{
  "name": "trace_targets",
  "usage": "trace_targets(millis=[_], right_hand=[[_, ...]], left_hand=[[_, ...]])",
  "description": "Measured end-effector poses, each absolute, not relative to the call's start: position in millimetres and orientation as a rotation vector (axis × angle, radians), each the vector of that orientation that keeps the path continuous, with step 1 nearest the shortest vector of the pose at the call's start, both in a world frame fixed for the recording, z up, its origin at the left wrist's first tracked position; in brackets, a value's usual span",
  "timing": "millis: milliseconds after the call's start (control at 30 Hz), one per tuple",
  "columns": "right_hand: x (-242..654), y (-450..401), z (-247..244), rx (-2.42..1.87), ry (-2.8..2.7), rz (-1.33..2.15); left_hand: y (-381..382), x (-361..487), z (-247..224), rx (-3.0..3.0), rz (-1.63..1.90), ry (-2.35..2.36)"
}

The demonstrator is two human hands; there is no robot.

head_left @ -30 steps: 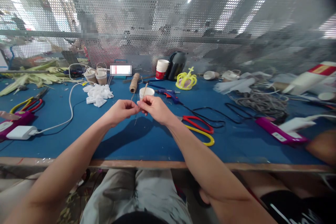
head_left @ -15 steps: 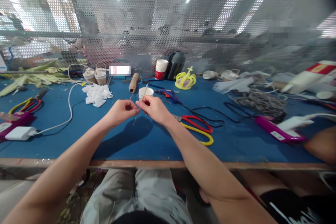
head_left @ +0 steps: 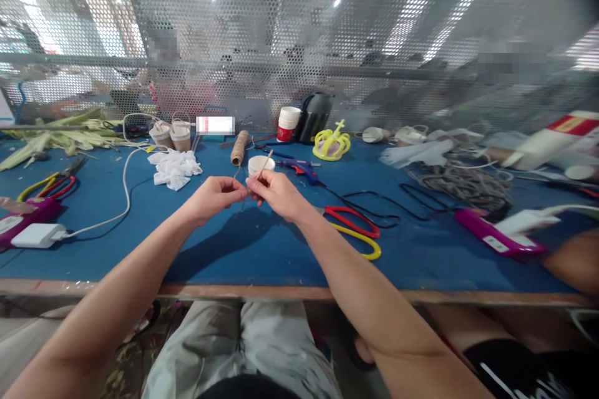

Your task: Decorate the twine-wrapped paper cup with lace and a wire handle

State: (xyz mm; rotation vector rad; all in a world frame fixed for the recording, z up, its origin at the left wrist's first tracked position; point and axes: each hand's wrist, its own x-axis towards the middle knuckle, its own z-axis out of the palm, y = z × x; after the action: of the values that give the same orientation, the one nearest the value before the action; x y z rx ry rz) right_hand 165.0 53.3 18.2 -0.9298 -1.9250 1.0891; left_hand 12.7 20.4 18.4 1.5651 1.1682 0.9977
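My left hand [head_left: 219, 198] pinches the thin twine that runs from the twine spool [head_left: 239, 148]. Close beside it, almost touching, my right hand [head_left: 276, 193] is closed on a thin stick [head_left: 266, 162] that tilts up to the right. Just behind my right hand stands a white paper cup [head_left: 260, 166], its lower part partly hidden. Red-and-yellow scissors [head_left: 355, 230] lie to the right of my right forearm. A blue glue gun [head_left: 303, 169] rests behind them.
White crumpled cloth [head_left: 174, 168], two wrapped cups [head_left: 180, 135], stacked cups [head_left: 289, 123], a dark thermos [head_left: 316, 118] and a yellow crown [head_left: 331, 142] stand behind. Purple power strips [head_left: 496, 235] lie at both sides. Another person's arm [head_left: 573, 260] is at far right.
The stick in my right hand leans further to the right. Both hands have shifted very slightly, staying close together.
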Motion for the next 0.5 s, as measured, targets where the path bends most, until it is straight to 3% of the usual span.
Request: trace_targets(millis=[500], right_hand=[[165.5,51.8,19.2,-1.039,-2.027,0.899]], left_hand=[[25.1,12.0,13.6,1.802,0.987,1.279]])
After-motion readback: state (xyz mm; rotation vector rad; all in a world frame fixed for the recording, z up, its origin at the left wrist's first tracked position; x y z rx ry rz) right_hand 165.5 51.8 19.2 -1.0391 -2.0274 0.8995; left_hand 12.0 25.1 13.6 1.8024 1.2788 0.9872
